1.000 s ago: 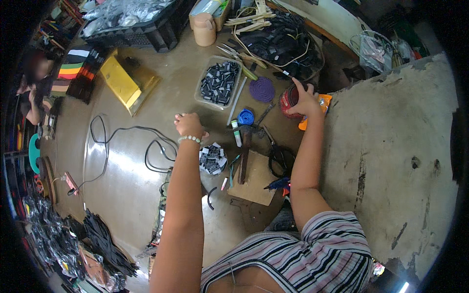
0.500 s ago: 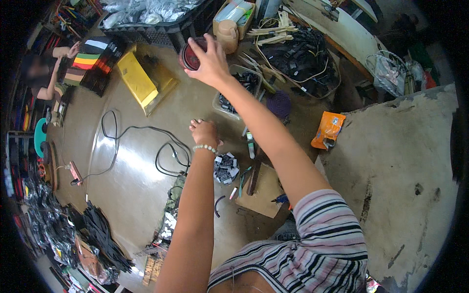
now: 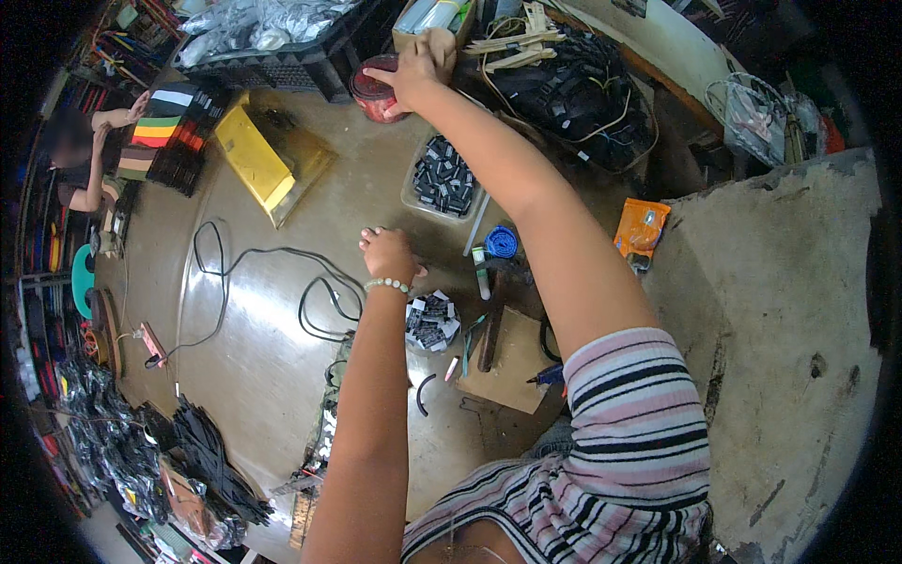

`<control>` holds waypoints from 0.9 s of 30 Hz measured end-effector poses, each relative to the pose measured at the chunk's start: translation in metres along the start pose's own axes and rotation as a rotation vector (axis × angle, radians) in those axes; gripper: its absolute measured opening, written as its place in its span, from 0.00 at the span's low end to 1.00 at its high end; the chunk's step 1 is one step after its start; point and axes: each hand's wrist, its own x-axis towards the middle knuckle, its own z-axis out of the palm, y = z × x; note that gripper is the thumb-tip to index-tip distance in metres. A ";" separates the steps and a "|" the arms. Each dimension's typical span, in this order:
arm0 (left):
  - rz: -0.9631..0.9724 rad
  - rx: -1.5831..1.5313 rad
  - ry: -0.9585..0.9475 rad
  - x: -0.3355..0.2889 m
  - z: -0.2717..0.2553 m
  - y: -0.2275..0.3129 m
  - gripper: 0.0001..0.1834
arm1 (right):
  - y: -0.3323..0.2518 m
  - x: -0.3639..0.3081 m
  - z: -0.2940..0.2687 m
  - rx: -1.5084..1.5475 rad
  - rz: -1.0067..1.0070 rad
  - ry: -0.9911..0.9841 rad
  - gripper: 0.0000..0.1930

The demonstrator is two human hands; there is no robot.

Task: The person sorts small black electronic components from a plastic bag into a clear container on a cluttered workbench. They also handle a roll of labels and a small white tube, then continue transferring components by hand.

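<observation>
My right arm stretches to the far side of the table. Spread fingers of my right hand lie over the lid and near side of a round red tub, which appears to stand on the tabletop. Just beyond that hand is a brown cylinder, partly covered. My left hand, with a pale bead bracelet, stays low over the table with fingers curled together; its palm is hidden. A clear container of black buckle-like pieces sits beyond it, and a bowl of small black and white pieces is close behind its wrist.
Around my right forearm are a blue rolled strap, a brown card sheet and an orange packet. A yellow package, a black crate and a dark cable lie left. Another person's hands are at far left.
My right hand has shifted farther away and slightly right, its thumb leaving the tub's near edge. The tub now shows its red side. My left hand has barely moved.
</observation>
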 end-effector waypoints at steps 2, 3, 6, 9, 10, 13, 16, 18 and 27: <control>0.016 0.001 0.006 -0.001 0.002 -0.002 0.41 | -0.009 0.002 -0.006 -0.024 0.091 -0.057 0.39; 0.020 -0.009 0.031 -0.002 0.003 -0.003 0.41 | -0.016 0.007 -0.005 0.022 0.146 -0.100 0.32; 0.021 -0.031 0.035 -0.004 0.005 -0.005 0.41 | -0.032 0.021 0.012 -0.007 0.284 -0.228 0.35; 0.012 -0.048 0.030 -0.005 0.006 -0.005 0.41 | -0.039 0.028 0.023 0.061 0.457 -0.096 0.30; 0.003 -0.056 0.032 -0.005 0.005 -0.005 0.41 | -0.034 0.025 0.024 0.092 0.524 -0.010 0.30; 0.025 -0.054 0.044 -0.004 0.001 -0.004 0.41 | -0.010 -0.008 0.030 0.602 0.306 0.616 0.27; 0.010 -0.061 0.011 -0.001 -0.004 -0.002 0.40 | 0.039 -0.054 0.050 0.970 0.525 0.248 0.27; -0.016 -0.064 -0.011 -0.003 -0.005 0.000 0.39 | 0.055 -0.079 0.070 0.746 0.720 0.155 0.31; -0.006 -0.071 -0.029 -0.004 -0.010 0.000 0.38 | 0.089 -0.034 0.057 0.801 0.389 0.307 0.31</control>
